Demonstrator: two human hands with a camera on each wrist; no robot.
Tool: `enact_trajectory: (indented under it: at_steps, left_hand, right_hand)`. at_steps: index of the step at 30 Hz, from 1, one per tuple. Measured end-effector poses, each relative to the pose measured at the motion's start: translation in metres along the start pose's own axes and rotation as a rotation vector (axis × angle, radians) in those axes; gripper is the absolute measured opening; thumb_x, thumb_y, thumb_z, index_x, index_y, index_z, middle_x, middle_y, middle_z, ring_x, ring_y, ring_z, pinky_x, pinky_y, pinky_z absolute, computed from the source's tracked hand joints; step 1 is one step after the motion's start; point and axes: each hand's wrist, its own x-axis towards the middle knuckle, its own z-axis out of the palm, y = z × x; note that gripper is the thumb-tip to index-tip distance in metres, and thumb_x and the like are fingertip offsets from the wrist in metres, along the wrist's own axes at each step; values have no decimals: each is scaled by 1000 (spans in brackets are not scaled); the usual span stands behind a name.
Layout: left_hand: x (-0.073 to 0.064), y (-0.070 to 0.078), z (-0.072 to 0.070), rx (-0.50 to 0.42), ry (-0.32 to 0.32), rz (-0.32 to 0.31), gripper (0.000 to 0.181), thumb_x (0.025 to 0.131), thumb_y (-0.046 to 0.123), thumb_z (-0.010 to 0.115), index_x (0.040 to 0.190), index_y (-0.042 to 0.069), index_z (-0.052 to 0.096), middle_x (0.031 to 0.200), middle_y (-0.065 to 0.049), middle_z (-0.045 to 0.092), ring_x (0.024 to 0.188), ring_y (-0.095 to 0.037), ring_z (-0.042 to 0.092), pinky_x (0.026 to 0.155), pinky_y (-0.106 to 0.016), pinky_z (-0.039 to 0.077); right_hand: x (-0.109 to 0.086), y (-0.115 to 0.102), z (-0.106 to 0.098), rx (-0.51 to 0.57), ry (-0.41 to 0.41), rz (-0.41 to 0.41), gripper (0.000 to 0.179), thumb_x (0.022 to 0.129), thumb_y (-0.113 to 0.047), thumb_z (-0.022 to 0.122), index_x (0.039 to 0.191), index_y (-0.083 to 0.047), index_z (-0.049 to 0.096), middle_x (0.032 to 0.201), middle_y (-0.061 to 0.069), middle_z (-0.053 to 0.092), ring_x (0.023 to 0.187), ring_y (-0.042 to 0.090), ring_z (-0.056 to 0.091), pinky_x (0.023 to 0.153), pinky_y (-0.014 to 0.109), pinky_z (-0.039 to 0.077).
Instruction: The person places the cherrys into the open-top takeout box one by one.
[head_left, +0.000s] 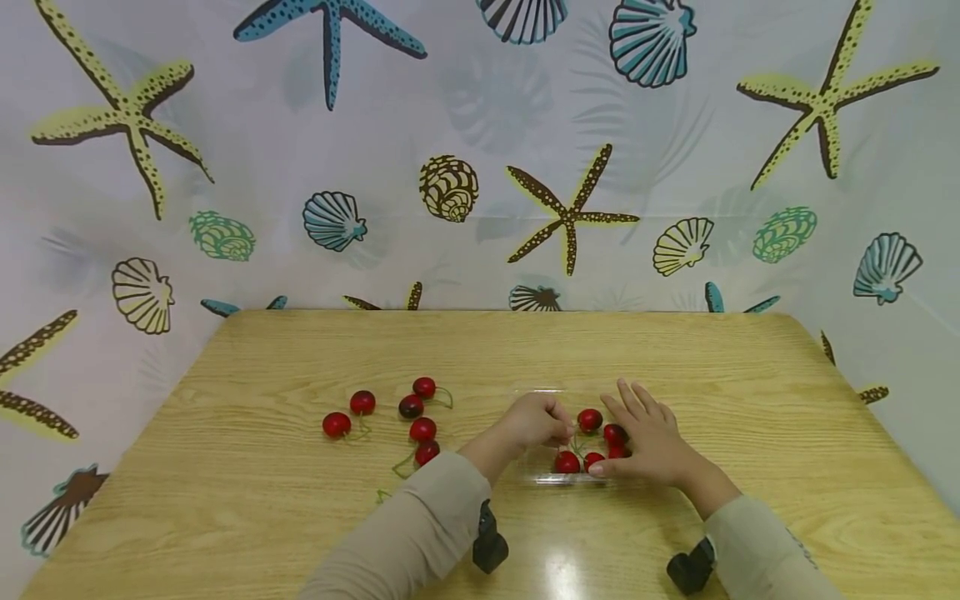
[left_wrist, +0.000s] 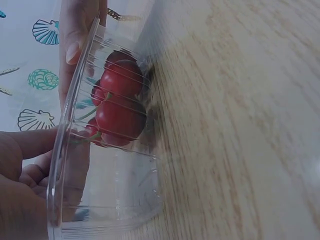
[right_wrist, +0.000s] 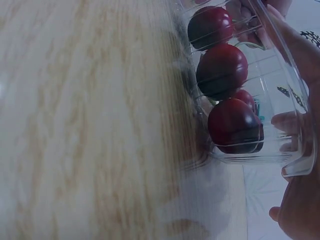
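Note:
A clear plastic box (head_left: pixel 551 481) sits on the table with several red cherries (head_left: pixel 567 462) gathered toward its right part. Over the box's left part, my left hand (head_left: pixel 534 422) reaches in with bent fingers, pinching a thin green cherry stem (left_wrist: pixel 95 135) at the fingertips. My right hand (head_left: pixel 652 437) lies across the box's right end, fingers spread and fairly straight, thumb at the near rim. Seen from the right wrist, dark red cherries (right_wrist: pixel 222 70) show through the clear wall, and the right hand's fingers lie over the rim.
Left of the box, several loose cherries (head_left: pixel 423 429) with stems lie on the wooden table (head_left: pixel 262 500). A bit of green stem (head_left: pixel 382 496) shows beside the left sleeve (head_left: pixel 420 525). Behind the table hangs a white cloth (head_left: pixel 375 142) printed with shells and starfish.

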Motion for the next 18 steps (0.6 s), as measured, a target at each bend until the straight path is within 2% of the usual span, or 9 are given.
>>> enact_trajectory:
  at_steps: [4, 10, 18]
  left_hand:
    - [0, 1, 1, 47, 31, -15, 8, 78, -4, 57, 72, 0, 55, 68, -7, 55, 63, -16, 55, 65, -33, 51]
    - [2, 2, 1, 66, 85, -60, 7, 78, -2, 59, 73, 0, 55, 69, -6, 54, 68, -18, 56, 65, -31, 50]
    - [1, 2, 1, 84, 90, -71, 4, 80, 2, 59, 78, -2, 57, 72, -6, 57, 68, -17, 56, 66, -33, 50]
  right_hand:
    - [0, 0, 0, 2, -2, 1, 94, 67, -58, 60, 135, -5, 24, 141, 19, 6, 126, 36, 1, 93, 61, 8]
    - [-1, 0, -1, 10, -5, 1, 94, 67, -58, 59, 136, -5, 24, 141, 19, 6, 126, 36, 1, 93, 61, 8]
    - [-1, 1, 0, 5, -10, 3, 94, 67, -59, 59, 136, -5, 24, 141, 19, 5, 126, 36, 0, 93, 61, 8]
